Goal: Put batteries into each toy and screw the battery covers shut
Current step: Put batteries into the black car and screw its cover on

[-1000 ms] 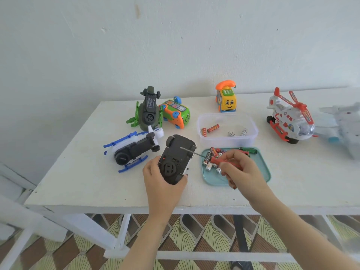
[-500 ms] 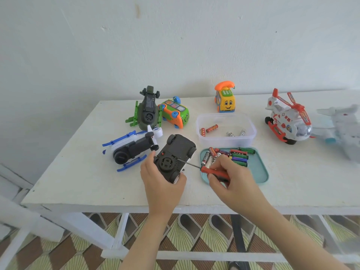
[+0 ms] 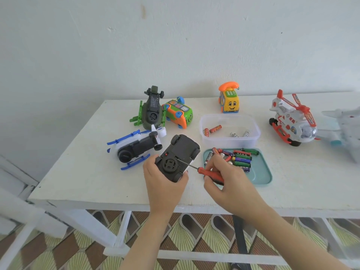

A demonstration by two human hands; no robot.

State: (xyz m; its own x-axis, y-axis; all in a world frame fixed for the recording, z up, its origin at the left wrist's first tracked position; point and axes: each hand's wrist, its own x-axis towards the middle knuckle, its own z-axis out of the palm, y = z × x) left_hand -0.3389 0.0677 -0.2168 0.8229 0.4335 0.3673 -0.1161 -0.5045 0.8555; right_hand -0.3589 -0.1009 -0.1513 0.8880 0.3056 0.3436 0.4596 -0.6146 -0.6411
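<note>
Black car (image 3: 183,147), underside up, gripped in my left hand (image 3: 161,184) over the table (image 3: 78,172); my right hand (image 3: 231,184) pinches a red screwdriver (image 3: 209,173), tip on the underside. Batteries (image 3: 239,157) fill the tray (image 3: 261,172) beside it.

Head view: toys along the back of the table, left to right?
dark green helicopter → orange-and-green toy car → yellow telephone car → red-and-white helicopter → white plane
</note>
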